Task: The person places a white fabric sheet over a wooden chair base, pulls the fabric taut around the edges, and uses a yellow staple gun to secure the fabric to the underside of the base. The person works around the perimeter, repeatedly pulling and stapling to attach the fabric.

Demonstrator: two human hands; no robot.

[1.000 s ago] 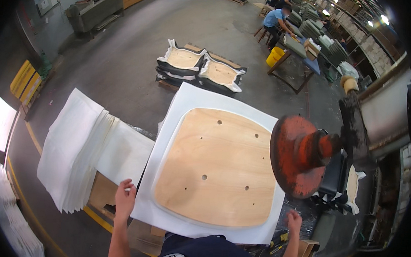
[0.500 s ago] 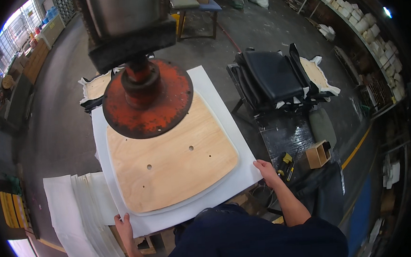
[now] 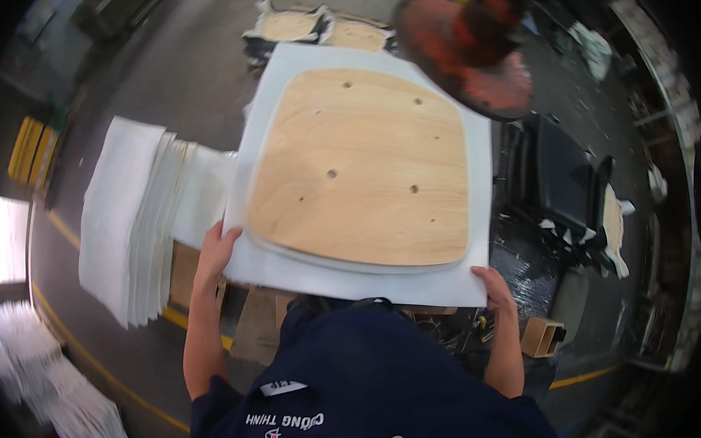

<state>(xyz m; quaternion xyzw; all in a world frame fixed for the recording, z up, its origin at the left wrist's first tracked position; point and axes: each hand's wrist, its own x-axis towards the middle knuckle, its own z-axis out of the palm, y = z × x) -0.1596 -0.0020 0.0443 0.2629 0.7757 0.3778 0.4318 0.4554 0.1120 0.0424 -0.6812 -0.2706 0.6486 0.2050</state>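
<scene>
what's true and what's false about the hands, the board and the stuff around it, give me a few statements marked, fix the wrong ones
1. The wooden board lies on top of a white sheet. True.
2. Both hands are gripping the wooden board. False: the left hand is at the left edge of the white sheet, and the right hand is near its lower right corner.
3. A stack of white sheets is left of the wooden board. True.
4. The middle of the wooden board is hidden. False: it shows plainly; the red disc is off toward the upper right.
5. The wooden board has several holes. True.
</scene>
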